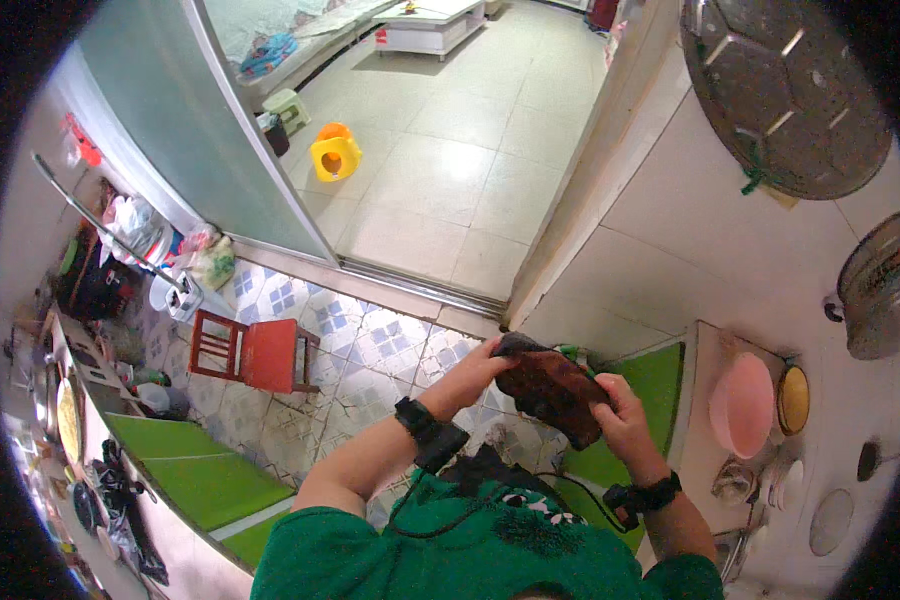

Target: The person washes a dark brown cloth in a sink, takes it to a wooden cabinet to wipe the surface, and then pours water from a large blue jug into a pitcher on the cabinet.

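A dark reddish-brown cloth is stretched between my two hands in front of my chest. My left hand grips its upper left end, where the cloth looks dark grey. At the right end, my right hand pinches the edge with thumb and fingers. The cloth's lower edge hangs loose and uneven. Black bands with small devices are strapped round both wrists, and a black cord runs near each. Behind the cloth a small green object shows in part; I cannot tell what it is.
A red wooden chair stands on the patterned tiles to the left. Green-fronted cabinets flank me. On the right counter is a pink basin. Ahead, a sliding door track crosses the doorway; beyond it sits a yellow plastic stool.
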The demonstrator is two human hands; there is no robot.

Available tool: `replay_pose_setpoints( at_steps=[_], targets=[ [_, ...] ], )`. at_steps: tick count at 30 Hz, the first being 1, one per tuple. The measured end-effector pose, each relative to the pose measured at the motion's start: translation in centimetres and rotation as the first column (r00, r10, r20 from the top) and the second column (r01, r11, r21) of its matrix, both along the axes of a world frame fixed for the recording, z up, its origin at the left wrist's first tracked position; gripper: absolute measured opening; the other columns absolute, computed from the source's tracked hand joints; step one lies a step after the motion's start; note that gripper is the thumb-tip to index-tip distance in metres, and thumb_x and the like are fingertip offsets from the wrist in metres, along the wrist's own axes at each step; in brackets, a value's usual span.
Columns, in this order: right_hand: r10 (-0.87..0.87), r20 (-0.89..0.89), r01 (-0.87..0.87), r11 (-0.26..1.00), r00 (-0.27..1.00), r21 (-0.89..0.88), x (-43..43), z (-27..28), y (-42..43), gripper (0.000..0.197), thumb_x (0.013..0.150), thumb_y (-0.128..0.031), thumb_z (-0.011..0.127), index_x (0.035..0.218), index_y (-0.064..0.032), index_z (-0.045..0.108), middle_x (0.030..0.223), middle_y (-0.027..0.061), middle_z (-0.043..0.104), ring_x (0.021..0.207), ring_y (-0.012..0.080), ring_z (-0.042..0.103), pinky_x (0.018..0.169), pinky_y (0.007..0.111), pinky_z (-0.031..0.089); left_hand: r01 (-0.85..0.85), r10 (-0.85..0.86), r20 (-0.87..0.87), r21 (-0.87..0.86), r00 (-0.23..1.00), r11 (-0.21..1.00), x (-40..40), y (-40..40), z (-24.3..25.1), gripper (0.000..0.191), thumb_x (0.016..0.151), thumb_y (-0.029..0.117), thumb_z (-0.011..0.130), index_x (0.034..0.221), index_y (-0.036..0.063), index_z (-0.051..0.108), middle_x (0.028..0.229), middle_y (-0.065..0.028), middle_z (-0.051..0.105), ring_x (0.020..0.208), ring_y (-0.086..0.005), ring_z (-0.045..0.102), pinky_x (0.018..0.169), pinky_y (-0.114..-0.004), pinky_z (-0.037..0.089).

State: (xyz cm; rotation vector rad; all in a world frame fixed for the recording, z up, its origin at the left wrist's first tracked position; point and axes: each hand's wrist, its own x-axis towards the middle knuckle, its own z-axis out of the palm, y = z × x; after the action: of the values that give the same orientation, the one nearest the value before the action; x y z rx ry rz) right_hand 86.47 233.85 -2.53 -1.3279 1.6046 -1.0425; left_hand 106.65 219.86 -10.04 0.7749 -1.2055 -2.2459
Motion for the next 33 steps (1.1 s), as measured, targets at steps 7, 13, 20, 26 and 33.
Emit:
replay_pose_setpoints(
  at_steps=[7,13,20,26,33],
  targets=[
    [0.134,0.087,-0.138,0.989,0.987,0.045,-1.0,0.0,-5.6,0.028,0.076,-0.011,0.061,0.101,0.0003,0.054,0.090,0.0061,0.058,0.085,0.0140,0.054,0.078,0.027,0.043,-0.149,0.235,0.224,-0.345,0.946,0.927,3.0,-3.2,3.1,0.047,0.068,-0.002,0.053,0.115,0.0008,0.048,0.106,-0.0089,0.057,0.098,-0.0207,0.053,0.088,-0.029,0.040],
    [0.315,0.137,-0.330,0.939,0.939,0.101,-2.0,0.6,-9.3,0.031,0.073,-0.013,0.065,0.100,-0.0005,0.056,0.086,0.0046,0.059,0.076,0.0118,0.056,0.068,0.025,0.046,-0.214,0.268,0.230,-0.231,0.936,0.949,4.5,-3.5,4.4,0.049,0.066,-0.007,0.047,0.113,0.0039,0.048,0.098,-0.0061,0.057,0.089,-0.0161,0.055,0.074,-0.025,0.046],
    [0.356,0.193,-0.385,0.913,0.914,0.136,-2.1,-0.1,-13.3,0.031,0.073,-0.015,0.066,0.100,-0.0018,0.057,0.081,0.0030,0.059,0.073,0.0103,0.055,0.064,0.025,0.046,-0.125,0.226,0.403,-0.261,0.887,0.957,8.5,-5.3,7.1,0.043,0.073,-0.001,0.056,0.116,0.0028,0.047,0.103,-0.0050,0.056,0.090,-0.0132,0.053,0.080,-0.025,0.044],
    [0.486,0.154,-0.500,0.863,0.860,0.068,0.5,0.1,-18.0,0.025,0.076,-0.017,0.064,0.095,-0.0015,0.058,0.078,0.0019,0.059,0.073,0.0093,0.054,0.064,0.023,0.044,-0.138,0.241,0.381,-0.279,0.893,0.950,11.8,-8.3,6.1,0.031,0.082,0.010,0.048,0.111,-0.0010,0.052,0.091,-0.0050,0.060,0.082,-0.0122,0.056,0.074,-0.025,0.046],
    [0.475,0.021,-0.475,0.877,0.880,0.065,5.8,-0.1,-25.9,0.022,0.077,-0.015,0.062,0.094,-0.0013,0.058,0.080,0.0025,0.060,0.073,0.0086,0.053,0.064,0.023,0.044,-0.156,0.284,0.383,-0.331,0.879,0.931,17.0,-15.4,1.3,0.029,0.085,0.012,0.045,0.110,0.0000,0.053,0.087,-0.0057,0.061,0.072,-0.0105,0.056,0.067,-0.024,0.047]
  ],
)
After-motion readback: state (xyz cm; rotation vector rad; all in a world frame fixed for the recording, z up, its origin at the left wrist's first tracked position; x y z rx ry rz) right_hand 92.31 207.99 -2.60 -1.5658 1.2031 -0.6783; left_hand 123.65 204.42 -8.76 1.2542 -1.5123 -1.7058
